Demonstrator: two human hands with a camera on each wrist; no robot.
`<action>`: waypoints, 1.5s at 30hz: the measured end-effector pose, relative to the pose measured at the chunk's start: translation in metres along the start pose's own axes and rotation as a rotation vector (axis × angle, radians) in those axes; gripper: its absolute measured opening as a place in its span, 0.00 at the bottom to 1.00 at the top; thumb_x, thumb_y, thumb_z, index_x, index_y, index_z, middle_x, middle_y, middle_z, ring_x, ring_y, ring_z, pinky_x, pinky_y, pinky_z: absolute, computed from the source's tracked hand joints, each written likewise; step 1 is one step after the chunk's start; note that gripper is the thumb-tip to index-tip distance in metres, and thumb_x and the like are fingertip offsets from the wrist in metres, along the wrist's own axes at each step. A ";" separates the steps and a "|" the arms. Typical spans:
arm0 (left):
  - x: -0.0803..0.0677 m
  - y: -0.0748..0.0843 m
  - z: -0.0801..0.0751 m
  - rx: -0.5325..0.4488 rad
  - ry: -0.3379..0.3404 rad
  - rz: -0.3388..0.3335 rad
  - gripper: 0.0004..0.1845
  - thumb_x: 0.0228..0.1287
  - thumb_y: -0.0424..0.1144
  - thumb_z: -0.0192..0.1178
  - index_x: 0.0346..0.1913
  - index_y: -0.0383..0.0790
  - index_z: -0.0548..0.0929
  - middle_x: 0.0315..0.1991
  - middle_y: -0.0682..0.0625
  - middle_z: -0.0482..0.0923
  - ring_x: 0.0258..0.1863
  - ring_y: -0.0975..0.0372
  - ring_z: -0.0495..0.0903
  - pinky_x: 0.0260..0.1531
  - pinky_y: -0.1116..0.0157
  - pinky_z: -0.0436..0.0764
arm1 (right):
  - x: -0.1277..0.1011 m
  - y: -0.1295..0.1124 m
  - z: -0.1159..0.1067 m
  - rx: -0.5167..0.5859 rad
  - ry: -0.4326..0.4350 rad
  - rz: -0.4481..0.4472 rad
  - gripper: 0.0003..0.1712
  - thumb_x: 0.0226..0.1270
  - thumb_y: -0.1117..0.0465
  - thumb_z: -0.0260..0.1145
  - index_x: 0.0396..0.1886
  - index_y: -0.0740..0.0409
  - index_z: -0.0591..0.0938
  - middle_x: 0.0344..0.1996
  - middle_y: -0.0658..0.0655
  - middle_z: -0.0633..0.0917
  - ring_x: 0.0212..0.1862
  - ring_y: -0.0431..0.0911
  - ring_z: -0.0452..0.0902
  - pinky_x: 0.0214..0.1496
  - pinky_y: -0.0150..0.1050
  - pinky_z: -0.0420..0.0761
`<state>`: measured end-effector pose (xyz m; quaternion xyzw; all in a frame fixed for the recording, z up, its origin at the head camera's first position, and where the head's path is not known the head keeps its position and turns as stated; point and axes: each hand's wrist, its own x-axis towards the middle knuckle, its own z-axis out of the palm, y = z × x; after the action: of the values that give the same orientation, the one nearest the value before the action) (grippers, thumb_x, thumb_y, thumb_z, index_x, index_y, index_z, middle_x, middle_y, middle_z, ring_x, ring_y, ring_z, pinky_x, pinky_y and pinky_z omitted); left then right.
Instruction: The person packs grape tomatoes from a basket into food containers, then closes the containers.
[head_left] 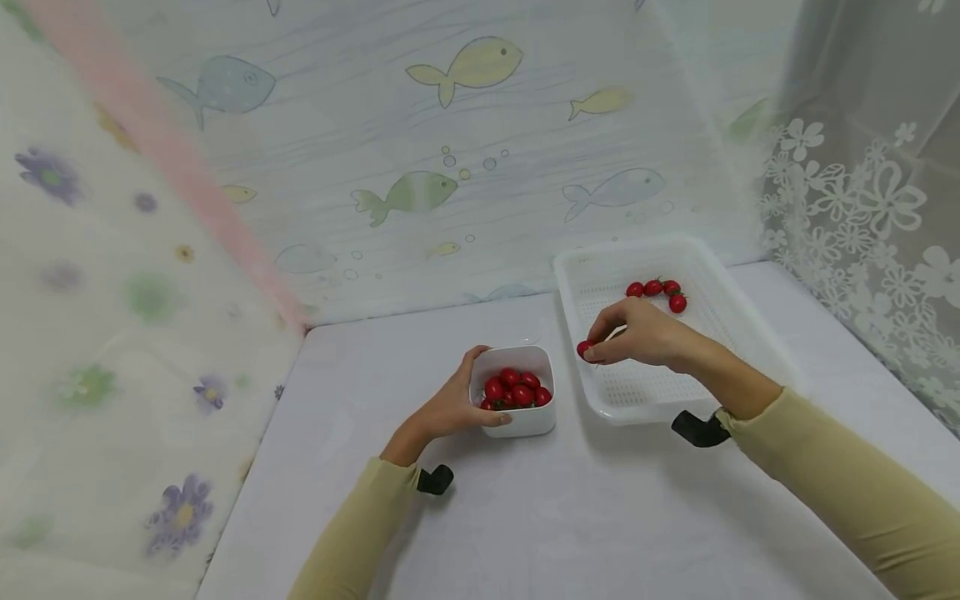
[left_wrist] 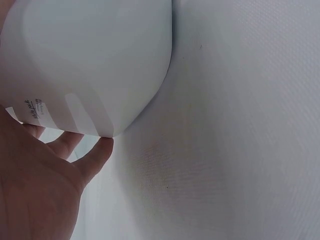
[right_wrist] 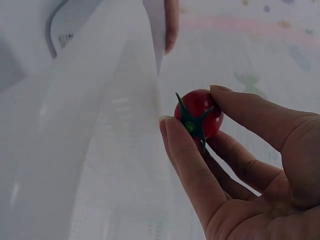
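A cherry tomato (right_wrist: 200, 112) with a green calyx is pinched between the thumb and fingers of my right hand (head_left: 637, 335). In the head view that hand hovers over the left wall of a white perforated basket (head_left: 750, 317). Several more cherry tomatoes (head_left: 653, 288) lie toward the basket's far side. My left hand (head_left: 447, 407) grips a white square container (head_left: 525, 423) from its left, thumb along the near side and fingers at the far-left corner. Inside the container is a heap of red cherry tomatoes (head_left: 522, 394). The left wrist view shows fingertips (left_wrist: 102, 145) against the container's smooth wall.
Both the container and the basket stand on a white-covered table (head_left: 480, 508), the basket to the right. A curtain with fish prints (head_left: 480, 167) hangs behind, a floral sheet (head_left: 135, 333) on the left, and a lace curtain (head_left: 877, 200) on the right.
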<state>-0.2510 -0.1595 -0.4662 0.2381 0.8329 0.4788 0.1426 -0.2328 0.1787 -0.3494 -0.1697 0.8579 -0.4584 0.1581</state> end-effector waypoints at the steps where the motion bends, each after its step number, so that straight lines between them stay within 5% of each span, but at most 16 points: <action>1: 0.000 0.000 0.000 -0.002 -0.001 0.003 0.58 0.51 0.48 0.79 0.78 0.52 0.50 0.69 0.53 0.65 0.70 0.56 0.65 0.66 0.46 0.72 | 0.000 -0.001 0.002 0.001 -0.003 -0.006 0.14 0.66 0.56 0.74 0.44 0.61 0.86 0.43 0.58 0.86 0.41 0.48 0.85 0.50 0.47 0.82; 20: 0.000 -0.001 0.002 0.000 0.009 -0.011 0.59 0.50 0.50 0.79 0.78 0.54 0.49 0.69 0.54 0.65 0.69 0.57 0.65 0.64 0.48 0.75 | 0.036 -0.016 0.066 -0.066 0.023 -0.130 0.12 0.64 0.63 0.72 0.45 0.63 0.88 0.42 0.56 0.89 0.46 0.50 0.86 0.46 0.45 0.86; 38: -0.002 0.001 -0.001 0.018 0.006 -0.030 0.61 0.50 0.54 0.78 0.79 0.50 0.48 0.69 0.53 0.64 0.70 0.56 0.63 0.67 0.48 0.71 | 0.067 -0.023 0.115 -0.439 0.132 -0.150 0.05 0.67 0.68 0.71 0.37 0.66 0.84 0.32 0.57 0.85 0.34 0.46 0.80 0.39 0.39 0.85; 45: -0.002 0.001 0.000 -0.009 0.000 -0.010 0.60 0.50 0.52 0.78 0.79 0.51 0.48 0.70 0.51 0.64 0.70 0.57 0.63 0.66 0.48 0.73 | 0.067 -0.027 0.127 -0.666 0.124 -0.110 0.10 0.68 0.67 0.70 0.47 0.65 0.85 0.38 0.60 0.85 0.38 0.50 0.82 0.44 0.45 0.86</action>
<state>-0.2492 -0.1604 -0.4650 0.2334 0.8318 0.4819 0.1460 -0.2345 0.0421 -0.4020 -0.2297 0.9581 -0.1702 0.0166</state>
